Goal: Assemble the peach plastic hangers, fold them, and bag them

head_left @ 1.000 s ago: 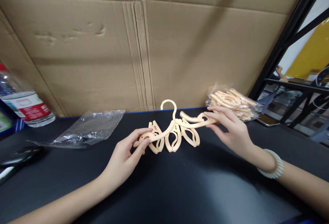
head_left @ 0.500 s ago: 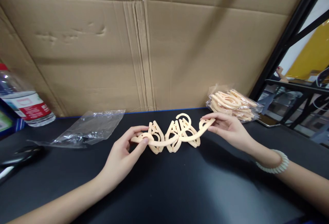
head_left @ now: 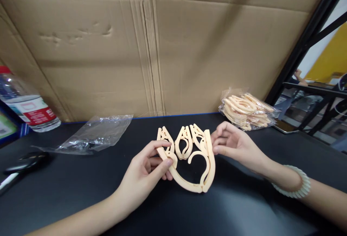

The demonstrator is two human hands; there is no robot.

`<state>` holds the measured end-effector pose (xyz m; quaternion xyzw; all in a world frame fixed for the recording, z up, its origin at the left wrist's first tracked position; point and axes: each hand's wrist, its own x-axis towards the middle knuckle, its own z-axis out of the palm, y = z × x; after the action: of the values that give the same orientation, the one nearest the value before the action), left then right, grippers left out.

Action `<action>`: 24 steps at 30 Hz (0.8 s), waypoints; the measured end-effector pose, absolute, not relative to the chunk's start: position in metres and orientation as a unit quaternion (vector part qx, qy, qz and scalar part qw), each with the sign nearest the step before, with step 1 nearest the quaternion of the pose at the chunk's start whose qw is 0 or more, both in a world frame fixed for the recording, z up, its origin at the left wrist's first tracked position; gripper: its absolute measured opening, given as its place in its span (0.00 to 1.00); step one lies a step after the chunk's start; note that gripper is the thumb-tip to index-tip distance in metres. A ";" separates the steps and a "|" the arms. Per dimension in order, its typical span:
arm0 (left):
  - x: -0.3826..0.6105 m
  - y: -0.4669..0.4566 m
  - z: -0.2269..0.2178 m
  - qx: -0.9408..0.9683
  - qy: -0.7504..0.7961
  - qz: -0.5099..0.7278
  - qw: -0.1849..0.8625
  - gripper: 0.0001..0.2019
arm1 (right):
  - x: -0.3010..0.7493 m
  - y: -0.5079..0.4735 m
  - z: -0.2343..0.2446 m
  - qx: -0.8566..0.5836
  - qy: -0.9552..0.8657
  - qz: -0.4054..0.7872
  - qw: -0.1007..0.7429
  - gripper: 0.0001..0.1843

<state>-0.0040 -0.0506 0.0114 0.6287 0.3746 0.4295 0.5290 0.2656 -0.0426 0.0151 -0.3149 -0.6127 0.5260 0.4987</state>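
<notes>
A cream plastic folding clothes hanger [head_left: 187, 184] is partly folded, its two arms bent up around its curved hook. My left hand [head_left: 150, 165] pinches the left arm between thumb and fingers. Just right of the other arm is my right hand [head_left: 234, 142], fingers loosely curled and not wrapped round it; whether the fingertips touch its outer edge I cannot tell. Behind lie three folded hangers in a row: a left one [head_left: 164, 134], a middle one [head_left: 179, 149] and a right one [head_left: 197, 132], partly covered by the held hanger.
A clear plastic bag [head_left: 94, 133] lies at the left on the black table [head_left: 173, 214]. A bag of more hangers [head_left: 244, 109] sits back right, by a flat device [head_left: 287, 127]. At far left are a bottle [head_left: 34, 109] and a black mouse [head_left: 25, 163]. Cardboard [head_left: 184, 55] stands behind.
The hanger has gone from nearly spread out to partly folded, and its joint has come nearer to me. My right hand has loosened from the right arm's end; the left keeps its hold.
</notes>
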 end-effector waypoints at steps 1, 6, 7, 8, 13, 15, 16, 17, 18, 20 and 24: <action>-0.003 -0.052 0.012 0.621 0.374 0.436 0.534 0.18 | 0.264 -0.045 0.015 -0.311 -0.623 0.527 0.488 0.15; 0.001 -0.052 0.012 0.594 0.369 0.465 0.543 0.19 | 0.261 -0.056 0.019 -0.294 -0.710 0.505 0.393 0.03; 0.002 -0.052 0.012 0.592 0.367 0.466 0.545 0.19 | 0.261 -0.058 0.021 -0.287 -0.731 0.502 0.363 0.05; 0.003 -0.052 0.012 0.590 0.365 0.468 0.547 0.18 | 0.260 -0.060 0.022 -0.278 -0.747 0.501 0.335 0.08; 0.004 -0.056 0.012 0.584 0.349 0.465 0.566 0.16 | 0.256 -0.067 0.027 -0.234 -0.762 0.536 0.278 0.21; 0.003 -0.058 0.012 0.585 0.345 0.458 0.574 0.15 | 0.256 -0.068 0.027 -0.229 -0.754 0.545 0.286 0.23; 0.003 -0.059 0.011 0.592 0.343 0.450 0.574 0.13 | 0.255 -0.069 0.026 -0.228 -0.750 0.550 0.288 0.24; 0.002 -0.060 0.011 0.605 0.342 0.440 0.568 0.11 | 0.255 -0.069 0.025 -0.227 -0.746 0.555 0.291 0.25; 0.001 -0.061 0.010 0.625 0.340 0.430 0.556 0.09 | 0.255 -0.069 0.024 -0.224 -0.742 0.559 0.293 0.26; 0.000 -0.062 0.008 0.670 0.330 0.416 0.519 0.07 | 0.255 -0.070 0.022 -0.216 -0.737 0.566 0.300 0.28; 0.000 -0.063 0.006 0.703 0.309 0.396 0.503 0.09 | 0.255 -0.070 0.020 -0.221 -0.730 0.568 0.309 0.29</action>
<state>0.0000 -0.0634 0.0059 0.7031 0.3093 0.3958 0.5034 0.2550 -0.0700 0.0196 -0.2215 -0.7304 0.5676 0.3088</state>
